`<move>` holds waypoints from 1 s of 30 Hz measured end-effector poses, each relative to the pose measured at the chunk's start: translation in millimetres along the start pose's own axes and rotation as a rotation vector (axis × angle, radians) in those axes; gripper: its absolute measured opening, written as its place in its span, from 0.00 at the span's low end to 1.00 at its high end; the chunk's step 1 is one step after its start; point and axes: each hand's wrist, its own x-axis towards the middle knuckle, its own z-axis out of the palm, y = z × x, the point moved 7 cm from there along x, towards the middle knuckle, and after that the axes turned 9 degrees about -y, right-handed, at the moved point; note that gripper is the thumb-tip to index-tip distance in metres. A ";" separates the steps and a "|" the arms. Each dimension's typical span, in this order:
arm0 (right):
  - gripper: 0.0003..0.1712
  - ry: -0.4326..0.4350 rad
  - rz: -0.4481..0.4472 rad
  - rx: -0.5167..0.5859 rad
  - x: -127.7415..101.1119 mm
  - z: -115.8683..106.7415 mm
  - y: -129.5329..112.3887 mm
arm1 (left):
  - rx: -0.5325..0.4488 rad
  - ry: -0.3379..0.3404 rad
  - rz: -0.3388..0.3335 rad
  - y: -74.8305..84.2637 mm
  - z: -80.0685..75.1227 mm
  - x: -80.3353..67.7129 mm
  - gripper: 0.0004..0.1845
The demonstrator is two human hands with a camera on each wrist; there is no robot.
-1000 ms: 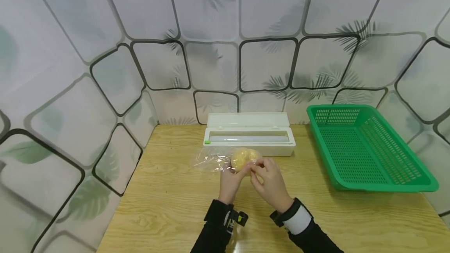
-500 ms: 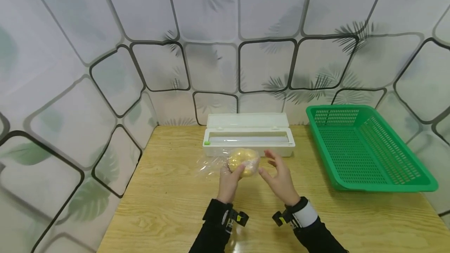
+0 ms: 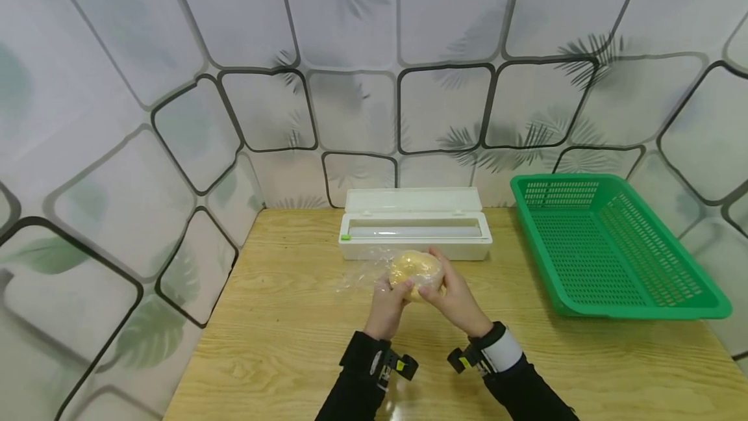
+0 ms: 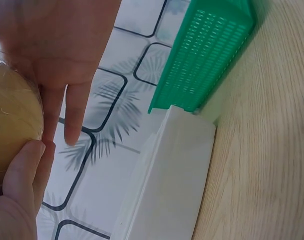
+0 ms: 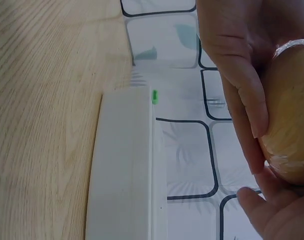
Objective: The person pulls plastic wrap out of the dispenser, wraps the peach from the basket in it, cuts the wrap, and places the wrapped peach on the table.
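A rounded, lumpy yellow piece of food wrapped in clear plastic film is held up between both hands, in front of the white box. Loose film trails off its left side. My left hand grips it from the left, thumb on the near face. From the right my right hand holds it, thumb in front and fingers around the far side. The left wrist view shows part of the wrapped yellow food at the left edge; in the right wrist view its smooth side fills the right edge.
Behind the hands a white film dispenser box stands with its lid raised, a film roll inside and a green slider at its left end. A green perforated basket sits at the right. Patterned wall covering surrounds the wooden table.
The right hand first pinched at the film, came off the food with fingers spread, and now holds its right side again. The food has shifted slightly right.
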 end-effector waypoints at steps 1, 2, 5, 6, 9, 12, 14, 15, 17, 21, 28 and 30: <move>0.41 0.004 0.009 -0.010 -0.1 -0.1 0.0 | -0.002 0.005 0.000 -0.3 0.1 -0.1 0.24; 0.40 0.007 0.012 -0.017 -0.4 -0.2 -0.3 | -0.002 0.008 0.001 -0.6 0.1 -0.2 0.23; 0.38 0.016 0.004 -0.045 -1.5 -0.3 -1.6 | 0.012 0.017 0.003 -1.2 0.2 -0.2 0.23; 0.37 0.019 -0.002 -0.058 -2.0 -0.4 -2.7 | 0.020 0.020 0.003 -1.5 0.2 -0.1 0.23; 0.35 0.029 -0.029 -0.095 -2.7 -0.1 -9.0 | 0.054 0.021 0.008 -1.1 0.7 0.3 0.23; 0.33 0.045 -0.069 -0.148 -4.0 0.5 -25.8 | 0.077 0.017 0.016 0.0 1.7 0.5 0.22; 0.32 0.056 -0.091 -0.188 -4.7 1.2 -36.7 | 0.086 0.018 0.018 0.5 2.2 0.3 0.22; 0.31 0.063 -0.104 -0.211 -5.3 1.6 -41.8 | 0.088 0.017 0.016 0.7 2.5 0.1 0.22; 0.30 0.075 -0.128 -0.245 -5.9 2.0 -47.7 | 0.084 0.017 0.016 1.1 2.8 -0.1 0.22; 0.29 0.091 -0.169 -0.329 -6.0 2.3 -35.6 | 0.084 0.010 0.021 7.9 6.0 -2.2 0.21; 0.39 0.124 -0.186 -0.536 -5.1 2.9 -18.3 | 0.102 0.050 0.024 1.3 1.4 0.2 0.21; 0.40 0.132 -0.187 -0.583 -5.3 3.2 -19.1 | 0.109 0.064 0.028 1.7 1.3 0.0 0.20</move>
